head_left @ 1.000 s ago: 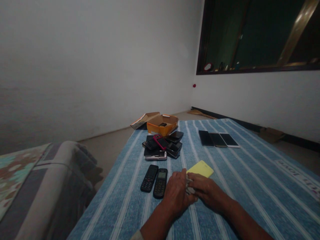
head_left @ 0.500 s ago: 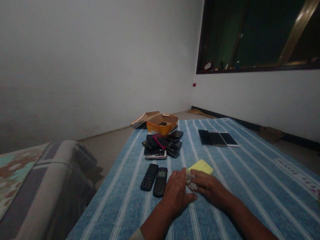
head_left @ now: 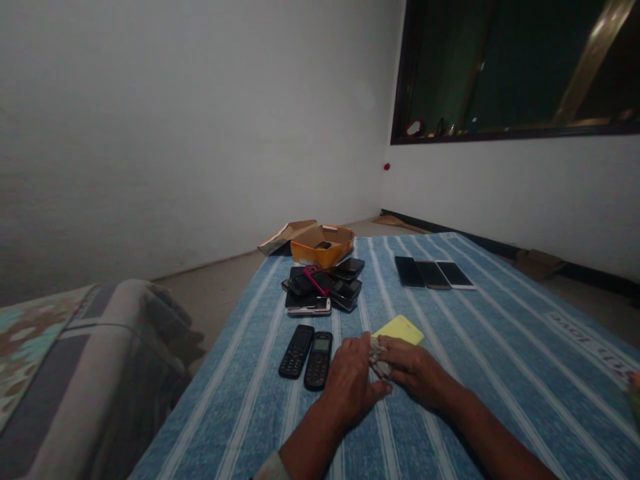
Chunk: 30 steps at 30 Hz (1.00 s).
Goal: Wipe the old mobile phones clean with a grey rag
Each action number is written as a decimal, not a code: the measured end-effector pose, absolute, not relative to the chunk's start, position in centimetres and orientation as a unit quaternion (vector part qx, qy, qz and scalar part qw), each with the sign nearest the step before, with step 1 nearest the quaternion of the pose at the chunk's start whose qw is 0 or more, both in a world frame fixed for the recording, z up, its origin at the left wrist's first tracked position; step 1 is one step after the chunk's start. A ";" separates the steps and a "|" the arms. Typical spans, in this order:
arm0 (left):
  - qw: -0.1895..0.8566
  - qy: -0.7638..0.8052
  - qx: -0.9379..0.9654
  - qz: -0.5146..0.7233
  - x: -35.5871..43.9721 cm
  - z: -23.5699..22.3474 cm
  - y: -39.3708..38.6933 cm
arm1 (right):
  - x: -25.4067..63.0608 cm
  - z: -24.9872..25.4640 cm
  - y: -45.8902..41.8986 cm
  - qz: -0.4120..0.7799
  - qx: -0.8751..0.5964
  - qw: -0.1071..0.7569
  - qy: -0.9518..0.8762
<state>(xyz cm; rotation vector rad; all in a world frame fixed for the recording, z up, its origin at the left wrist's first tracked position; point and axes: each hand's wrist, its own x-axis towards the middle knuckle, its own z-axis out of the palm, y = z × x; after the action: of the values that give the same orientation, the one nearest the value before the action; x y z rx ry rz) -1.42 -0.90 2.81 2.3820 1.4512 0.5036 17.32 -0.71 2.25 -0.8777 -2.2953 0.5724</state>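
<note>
Here, the crumpled cloth (head_left: pixel 380 361) lies between the two hands, at the right side of the left hand (head_left: pixel 351 367) and under the fingers of the right hand (head_left: pixel 411 364). The right hand is closed onto the cloth, fingertips pointing left. The left hand lies palm down, fingers close together and thumb reaching right; whether it grips anything underneath cannot be told.

Just beyond the right hand, on the blue striped cloth (head_left: pixel 425 437), the yellow piece (head_left: pixel 400 329) lies flat. The right hand is the nearer to it and hides its near edge, so its long axis stays uncertain.

Just left of the left hand, two keypad phones lie side by side, the right one (head_left: pixel 318 361) nearer to it than the left one (head_left: pixel 297 351); both run near to far, their far ends leaning right. Farther off sits the phone pile (head_left: pixel 307 301).
</note>
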 end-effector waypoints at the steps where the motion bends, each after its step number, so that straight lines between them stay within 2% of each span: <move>1: 0.150 0.504 0.832 0.179 -1.4 2.7 -0.9 | 17.3 2.2 -0.7 0.214 -0.332 0.303 -0.867; 9: 0.139 0.497 0.836 0.186 -1.3 2.6 -0.8 | 17.0 2.0 -0.6 0.224 -0.326 0.311 -0.864; 17: 0.131 0.503 0.838 0.169 -1.2 3.2 -1.0 | 17.6 1.3 0.0 0.126 -0.383 0.331 -0.853; 24: 0.107 0.495 0.840 0.192 -1.1 2.4 -0.8 | 16.6 1.2 -0.4 0.116 -0.362 0.326 -0.865; 30: 0.102 0.493 0.844 0.183 -1.1 2.6 -0.9 | 18.0 0.3 0.7 0.075 -0.418 0.316 -0.849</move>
<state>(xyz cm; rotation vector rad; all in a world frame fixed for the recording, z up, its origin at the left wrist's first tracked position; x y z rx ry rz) -1.13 -0.90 2.58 2.4932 1.4562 0.5404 18.02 0.69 0.31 -1.0996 -2.2348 0.1976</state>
